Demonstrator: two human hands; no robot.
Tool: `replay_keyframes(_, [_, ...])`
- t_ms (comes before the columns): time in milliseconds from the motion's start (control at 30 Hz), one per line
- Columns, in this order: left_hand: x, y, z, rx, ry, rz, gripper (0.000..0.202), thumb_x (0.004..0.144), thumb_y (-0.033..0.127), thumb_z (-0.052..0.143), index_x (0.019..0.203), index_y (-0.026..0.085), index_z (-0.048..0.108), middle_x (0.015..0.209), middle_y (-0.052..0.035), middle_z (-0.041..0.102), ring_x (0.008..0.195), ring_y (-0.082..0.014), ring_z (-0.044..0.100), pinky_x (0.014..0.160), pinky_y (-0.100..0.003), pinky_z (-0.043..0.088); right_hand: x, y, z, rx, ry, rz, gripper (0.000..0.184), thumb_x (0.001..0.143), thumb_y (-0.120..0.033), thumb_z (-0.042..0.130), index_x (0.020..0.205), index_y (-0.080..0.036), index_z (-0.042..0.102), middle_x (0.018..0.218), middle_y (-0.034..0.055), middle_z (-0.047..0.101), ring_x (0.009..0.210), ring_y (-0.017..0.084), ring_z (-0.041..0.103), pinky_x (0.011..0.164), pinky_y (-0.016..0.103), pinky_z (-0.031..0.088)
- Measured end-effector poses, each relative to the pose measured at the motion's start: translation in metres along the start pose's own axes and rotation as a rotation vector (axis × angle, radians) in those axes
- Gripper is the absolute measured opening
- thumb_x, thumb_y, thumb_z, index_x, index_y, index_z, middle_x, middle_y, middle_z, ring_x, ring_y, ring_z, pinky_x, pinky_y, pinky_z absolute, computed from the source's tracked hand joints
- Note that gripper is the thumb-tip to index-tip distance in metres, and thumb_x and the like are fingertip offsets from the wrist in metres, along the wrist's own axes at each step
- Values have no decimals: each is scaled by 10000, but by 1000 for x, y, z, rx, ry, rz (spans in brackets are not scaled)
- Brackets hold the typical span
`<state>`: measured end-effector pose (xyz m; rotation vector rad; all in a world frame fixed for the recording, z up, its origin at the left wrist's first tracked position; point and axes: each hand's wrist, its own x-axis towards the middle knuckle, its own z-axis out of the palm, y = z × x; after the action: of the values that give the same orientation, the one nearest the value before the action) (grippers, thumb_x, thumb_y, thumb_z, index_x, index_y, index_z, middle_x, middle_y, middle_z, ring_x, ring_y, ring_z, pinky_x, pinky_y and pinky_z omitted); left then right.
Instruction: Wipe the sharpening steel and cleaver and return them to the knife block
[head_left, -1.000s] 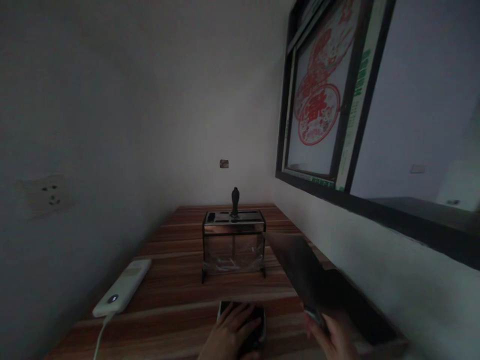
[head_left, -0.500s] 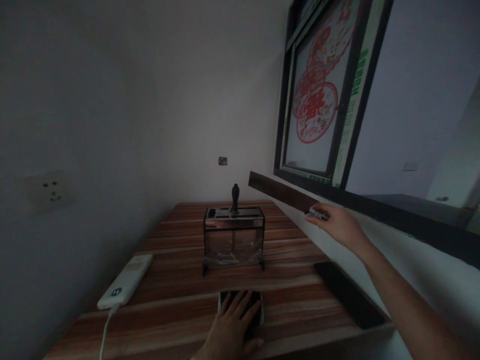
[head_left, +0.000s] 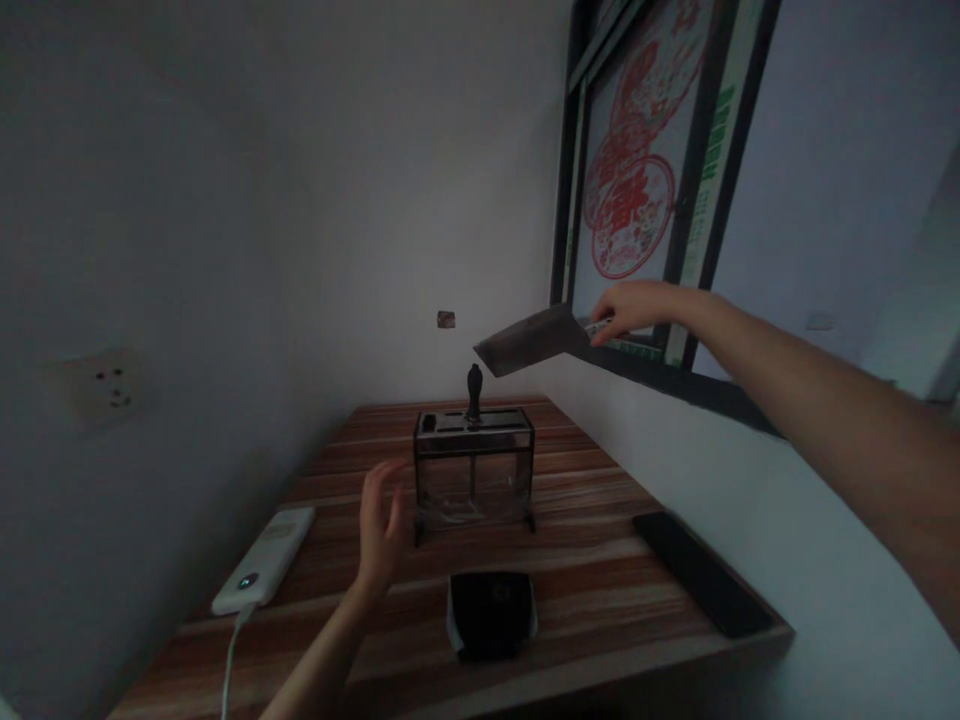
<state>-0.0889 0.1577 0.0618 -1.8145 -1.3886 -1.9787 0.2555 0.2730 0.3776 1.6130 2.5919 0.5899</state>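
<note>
Table [head_left: 600, 600] same; knife rack [head_left: 473, 468] mid-table; cleaver [head_left: 529, 341] now raised above rack, my right hand [head_left: 634, 306] clamped on its handle; left hand [head_left: 381, 525] came off black box [head_left: 491, 612], fingers spread, beside rack

red paper-cut [head_left: 628, 195] on window pane at two o'clock, large Chinese character in its circle, too blurred to read; no other legible text
</note>
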Motion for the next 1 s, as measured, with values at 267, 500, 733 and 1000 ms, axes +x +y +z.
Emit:
replay_keyframes(267, [-13, -45, 5, -35, -1, -171, 305, 901, 376, 396, 1115, 187, 504, 1117, -93, 554, 1071, -235, 525, 971, -423, 404, 78, 24, -31, -94, 208, -102, 459, 766, -584, 572, 677, -157, 712, 761, 12, 709, 888, 211, 647, 759, 328, 423])
replay_keyframes(500, [-12, -54, 5, -36, -15, -194, 278, 892, 358, 398, 1085, 194, 515, 1094, -91, 567, 1062, -238, 532, 962, -422, 406, 111, 24, -50, -194, 259, -20, 531, 848, -541, 452, 689, -101, 703, 780, 9, 712, 942, 203, 641, 829, 393, 395])
replay_keyframes(733, [-13, -54, 5, -20, -26, -170, 280, 888, 366, 403, 1067, 198, 537, 1068, -85, 591, 1025, -241, 558, 939, -422, 427, 124, -3, -55, -118, 428, 29, 589, 914, -509, 328, 745, -89, 704, 958, 65, 718, 1109, 245, 576, 900, 449, 355])
replay_keyframes(1000, [-13, -54, 6, -6, -33, -139, 279, 898, 373, 384, 1036, 197, 549, 1042, -85, 597, 1008, -241, 556, 930, -419, 430, 116, -46, -58, -315, 149, -37, 558, 900, -477, 388, 642, -88, 694, 793, 53, 723, 1037, 238, 620, 901, 458, 358])
